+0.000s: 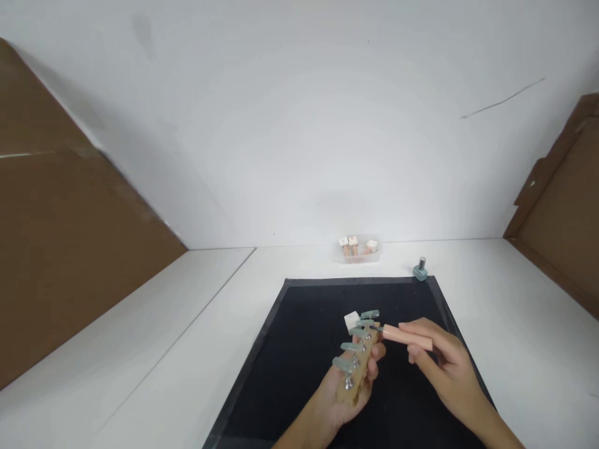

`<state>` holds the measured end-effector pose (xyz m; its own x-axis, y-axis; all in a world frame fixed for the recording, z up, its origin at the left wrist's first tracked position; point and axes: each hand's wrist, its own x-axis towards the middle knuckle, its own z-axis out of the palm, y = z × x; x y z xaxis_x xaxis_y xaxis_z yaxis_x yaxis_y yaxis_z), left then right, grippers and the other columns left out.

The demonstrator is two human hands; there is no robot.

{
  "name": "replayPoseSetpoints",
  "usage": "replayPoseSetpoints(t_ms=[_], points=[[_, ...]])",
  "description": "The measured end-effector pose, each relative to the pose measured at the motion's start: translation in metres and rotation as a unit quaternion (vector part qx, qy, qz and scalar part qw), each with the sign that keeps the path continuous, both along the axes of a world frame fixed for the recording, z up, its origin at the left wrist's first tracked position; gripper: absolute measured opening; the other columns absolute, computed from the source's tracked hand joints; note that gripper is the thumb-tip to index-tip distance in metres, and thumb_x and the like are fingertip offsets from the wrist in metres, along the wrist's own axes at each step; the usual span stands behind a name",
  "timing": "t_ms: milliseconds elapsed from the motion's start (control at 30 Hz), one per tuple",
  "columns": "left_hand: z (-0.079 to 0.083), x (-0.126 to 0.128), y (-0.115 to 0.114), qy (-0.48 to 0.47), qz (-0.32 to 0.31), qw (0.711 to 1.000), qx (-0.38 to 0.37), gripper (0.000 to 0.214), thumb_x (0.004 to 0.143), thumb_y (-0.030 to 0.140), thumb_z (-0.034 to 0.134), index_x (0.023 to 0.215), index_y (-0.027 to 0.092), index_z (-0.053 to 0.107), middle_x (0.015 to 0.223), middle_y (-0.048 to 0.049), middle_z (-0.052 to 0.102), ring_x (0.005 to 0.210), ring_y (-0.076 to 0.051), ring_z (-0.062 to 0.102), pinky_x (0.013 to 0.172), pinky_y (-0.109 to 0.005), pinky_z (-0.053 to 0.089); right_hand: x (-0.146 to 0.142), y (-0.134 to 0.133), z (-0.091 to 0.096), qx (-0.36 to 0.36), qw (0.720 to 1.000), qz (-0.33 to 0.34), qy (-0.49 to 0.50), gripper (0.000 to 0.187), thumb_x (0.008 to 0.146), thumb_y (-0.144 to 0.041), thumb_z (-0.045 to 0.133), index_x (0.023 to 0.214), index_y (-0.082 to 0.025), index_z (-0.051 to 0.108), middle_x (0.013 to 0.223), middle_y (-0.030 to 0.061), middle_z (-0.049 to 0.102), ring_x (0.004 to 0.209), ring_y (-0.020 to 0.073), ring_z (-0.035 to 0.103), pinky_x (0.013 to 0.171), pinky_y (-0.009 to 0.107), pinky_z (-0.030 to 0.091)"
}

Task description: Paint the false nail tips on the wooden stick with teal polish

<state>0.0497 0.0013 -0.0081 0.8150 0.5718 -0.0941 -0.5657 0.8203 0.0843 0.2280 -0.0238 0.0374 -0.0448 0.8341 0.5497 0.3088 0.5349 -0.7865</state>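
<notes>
My left hand [349, 390] is closed around a wooden holder [359, 368] that carries several grey-green false nail tips on metal pegs. My right hand [440, 362] pinches a pale pink brush handle [408, 337], whose tip touches one of the upper nail tips [369, 324]. Both hands hover over a black mat [299, 368]. A small white block [351, 320] sits just behind the holder's top end.
A grey-green nail polish bottle [420, 270] without its cap stands at the mat's far right corner. A clear tray [358, 249] holding more pegs sits by the white wall. Brown cardboard panels stand at the left [70, 249] and right [561, 218].
</notes>
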Motion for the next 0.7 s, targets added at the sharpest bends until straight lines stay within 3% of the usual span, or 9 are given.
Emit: replayPoseSetpoints(t_ms=[200,467,700], points=[[-0.001,0.0016,0.0,0.006,-0.008,1.0,0.003,0.016,0.08,0.029,0.061,0.086,0.014,0.059,0.076,0.0022,0.064,0.067,-0.004,0.067,0.049,-0.002,0.042,0.001,0.0008,-0.0013,-0.012,1.0,0.007,-0.005,0.018,0.084,-0.022,0.056,0.098,-0.02,0.068,0.082,0.0064,0.069,0.055,0.0143,0.062,0.048,0.024,0.053],[-0.0009,0.0003,-0.0003,0.006,0.014,1.0,0.009,0.025,0.08,0.024,0.06,0.1,0.009,0.059,0.077,-0.0012,0.064,0.066,-0.007,0.068,0.052,-0.005,0.048,-0.0003,-0.0008,-0.0049,-0.013,0.999,-0.037,0.02,0.016,0.085,-0.025,0.055,0.094,-0.02,0.067,0.074,0.0033,0.065,0.048,0.0119,0.056,0.044,0.023,0.049],[0.0046,0.0052,0.0005,0.065,0.032,0.996,0.06,0.027,0.072,0.03,0.069,0.087,0.01,0.062,0.072,-0.0003,0.063,0.063,-0.008,0.067,0.049,-0.007,0.048,0.0008,0.0008,-0.0037,-0.02,1.0,-0.004,0.023,0.017,0.085,-0.028,0.057,0.096,-0.022,0.068,0.076,0.0037,0.067,0.047,0.0118,0.057,0.041,0.022,0.047]])
